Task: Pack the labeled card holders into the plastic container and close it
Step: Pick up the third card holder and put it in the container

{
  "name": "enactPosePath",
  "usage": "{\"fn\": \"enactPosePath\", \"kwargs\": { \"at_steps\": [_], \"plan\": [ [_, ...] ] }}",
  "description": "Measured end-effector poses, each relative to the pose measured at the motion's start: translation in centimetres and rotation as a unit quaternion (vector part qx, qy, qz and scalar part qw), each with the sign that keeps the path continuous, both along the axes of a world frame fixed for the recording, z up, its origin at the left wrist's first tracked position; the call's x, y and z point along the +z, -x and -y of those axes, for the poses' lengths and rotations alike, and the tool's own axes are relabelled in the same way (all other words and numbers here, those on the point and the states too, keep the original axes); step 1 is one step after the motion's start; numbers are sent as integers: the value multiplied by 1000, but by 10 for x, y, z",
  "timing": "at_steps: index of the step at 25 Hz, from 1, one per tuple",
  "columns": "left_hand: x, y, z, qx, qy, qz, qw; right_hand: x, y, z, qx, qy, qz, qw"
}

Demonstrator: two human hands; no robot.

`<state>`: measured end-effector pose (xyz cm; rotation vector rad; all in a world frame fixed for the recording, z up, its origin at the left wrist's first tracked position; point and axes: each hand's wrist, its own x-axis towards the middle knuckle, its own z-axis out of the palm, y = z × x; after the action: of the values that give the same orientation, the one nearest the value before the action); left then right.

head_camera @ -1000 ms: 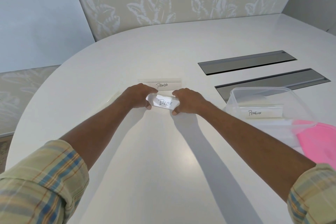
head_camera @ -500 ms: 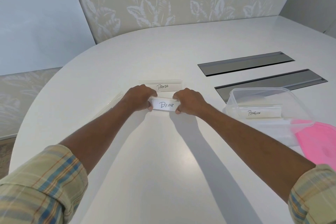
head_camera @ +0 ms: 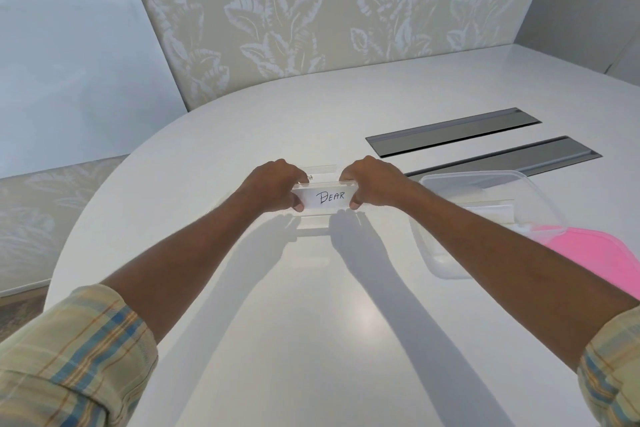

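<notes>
BEAR card holder (head_camera: 325,198): lifted just above white bench (head_camera: 311,340), left hand (head_camera: 273,184) and right hand (head_camera: 372,180) in pinching grip on its ends. Just behind: second holder (head_camera: 323,168), partly hidden. Right: open plastic container (head_camera: 485,218), then pink lid (head_camera: 602,256). Beyond container: two grey slots (head_camera: 453,132).

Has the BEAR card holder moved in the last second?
Yes. The BEAR card holder, held at both ends, has risen off the table and now overlaps the card holder behind it.

White bench (head_camera: 311,322) carries a clear plastic container (head_camera: 485,204) at three o'clock, a pink lid (head_camera: 602,260) beside it, a card holder (head_camera: 323,168) at twelve.
</notes>
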<state>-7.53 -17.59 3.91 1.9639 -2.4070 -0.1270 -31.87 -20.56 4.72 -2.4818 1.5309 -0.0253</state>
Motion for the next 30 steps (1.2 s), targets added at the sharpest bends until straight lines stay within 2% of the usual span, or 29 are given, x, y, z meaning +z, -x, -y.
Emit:
{"fn": "enactPosePath", "kwargs": {
  "at_steps": [14,22,30],
  "plan": [
    [73,134,-6,-53,51,10,997,69,134,-16,-52,47,24,997],
    [64,224,3,-76,63,-17,995,68,224,-15,-90,28,49,994],
    [39,286,20,-94,32,-11,995,46,275,-8,-108,12,-4,994]
  ]
}}
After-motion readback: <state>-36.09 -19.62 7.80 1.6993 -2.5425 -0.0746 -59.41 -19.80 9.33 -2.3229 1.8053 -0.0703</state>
